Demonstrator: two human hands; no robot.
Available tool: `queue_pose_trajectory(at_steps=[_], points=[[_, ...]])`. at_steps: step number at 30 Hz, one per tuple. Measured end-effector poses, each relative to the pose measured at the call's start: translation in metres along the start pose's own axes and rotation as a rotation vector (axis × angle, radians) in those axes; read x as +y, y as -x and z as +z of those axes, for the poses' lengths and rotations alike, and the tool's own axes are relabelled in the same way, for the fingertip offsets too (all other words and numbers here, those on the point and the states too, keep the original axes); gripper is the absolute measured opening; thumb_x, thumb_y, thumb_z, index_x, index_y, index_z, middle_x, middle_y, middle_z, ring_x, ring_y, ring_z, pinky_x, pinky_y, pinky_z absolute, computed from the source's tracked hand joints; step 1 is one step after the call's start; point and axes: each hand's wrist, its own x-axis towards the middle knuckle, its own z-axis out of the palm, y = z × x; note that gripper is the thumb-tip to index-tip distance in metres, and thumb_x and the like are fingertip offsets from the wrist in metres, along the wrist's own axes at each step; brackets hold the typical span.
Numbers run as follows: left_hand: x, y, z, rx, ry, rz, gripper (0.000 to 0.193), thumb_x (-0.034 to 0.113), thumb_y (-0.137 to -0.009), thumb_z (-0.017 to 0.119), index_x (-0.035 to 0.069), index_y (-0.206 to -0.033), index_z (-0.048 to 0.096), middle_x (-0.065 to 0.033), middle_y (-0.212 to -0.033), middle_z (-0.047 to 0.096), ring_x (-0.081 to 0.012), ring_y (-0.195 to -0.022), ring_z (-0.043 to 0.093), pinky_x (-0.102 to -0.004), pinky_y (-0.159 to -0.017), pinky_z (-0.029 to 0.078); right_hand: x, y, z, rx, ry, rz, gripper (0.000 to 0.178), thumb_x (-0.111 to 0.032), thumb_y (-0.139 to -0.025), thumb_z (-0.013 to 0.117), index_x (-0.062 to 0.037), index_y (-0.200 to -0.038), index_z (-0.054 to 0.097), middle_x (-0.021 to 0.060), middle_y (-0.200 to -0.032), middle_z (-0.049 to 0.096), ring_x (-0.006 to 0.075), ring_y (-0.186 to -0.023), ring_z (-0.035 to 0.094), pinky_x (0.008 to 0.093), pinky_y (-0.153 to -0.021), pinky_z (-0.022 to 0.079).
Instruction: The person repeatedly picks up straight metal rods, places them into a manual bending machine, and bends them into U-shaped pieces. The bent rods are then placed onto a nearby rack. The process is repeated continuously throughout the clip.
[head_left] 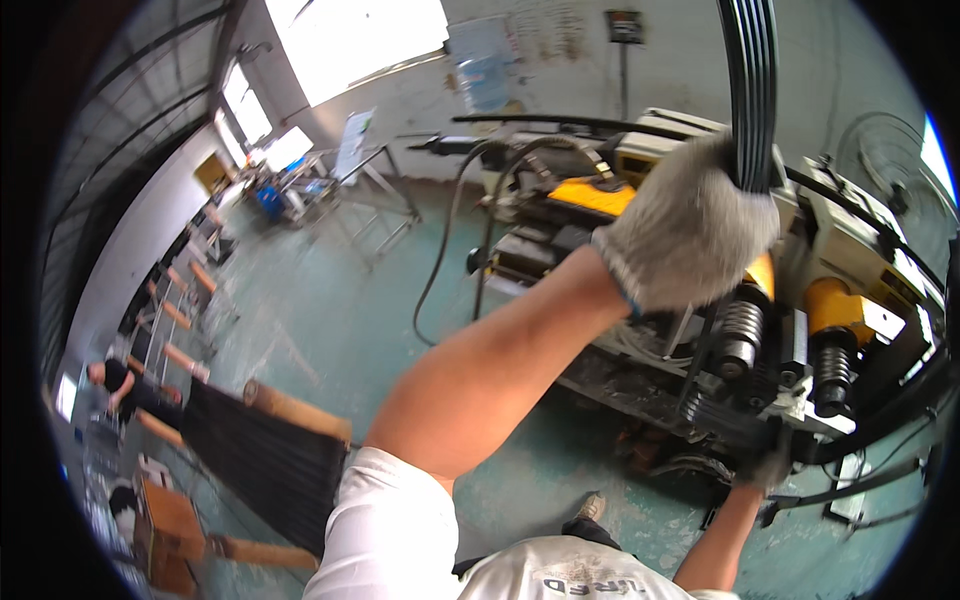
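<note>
My left hand [690, 230], in a grey knit work glove, is raised in front of me. Its fingers are closed round a bundle of black flat strips [755, 85], which stands up past the top of the picture. Lower and to the right, my right hand [765, 468], also gloved, is at the near side of a machine [620, 365]. Dark strips [725, 418] lie beside it. Motion and shadow smear its fingers, so its grip is not clear. Steel springs [741, 330] and yellow machine parts [832, 305] sit just beyond.
A long black sheet [265, 455] stretches over wooden rollers [295, 410] at the left, with a person [118, 383] at its far end. A metal frame stand [385, 195] is farther back. Black hoses [450, 240] loop by the machine. A fan [890, 165] is at the right.
</note>
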Motion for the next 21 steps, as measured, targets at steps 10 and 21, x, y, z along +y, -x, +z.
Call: queue_pose_trajectory(at_steps=[10, 21], points=[[0.236, 0.231, -0.306, 0.891, 0.678, -1.425, 0.022, -0.005, -0.102, 0.07, 0.003, -0.122, 0.065, -0.0076, -0.092, 0.074, -0.0191, -0.088, 0.075, -0.0341, -0.08, 0.062, 0.082, 0.214, 0.024, -0.371, 0.409, -0.182, 0.047, -0.033, -0.111, 0.073, 0.0065, -0.137, 0.071, 0.0165, -0.127, 0.078, 0.0256, -0.109, 0.076, 0.0389, -0.098, 0.062], [0.574, 0.274, -0.525, 1.34, -0.493, -1.414, 0.026, -0.003, -0.102, 0.07, 0.002, -0.126, 0.064, -0.0122, -0.096, 0.077, -0.0243, -0.088, 0.078, -0.0401, -0.082, 0.065, 0.236, 0.496, 0.087, -1.286, 0.614, 0.238, 0.039, -0.028, -0.112, 0.072, 0.0069, -0.129, 0.071, 0.0142, -0.11, 0.077, 0.0236, -0.092, 0.073, 0.0394, -0.083, 0.064]])
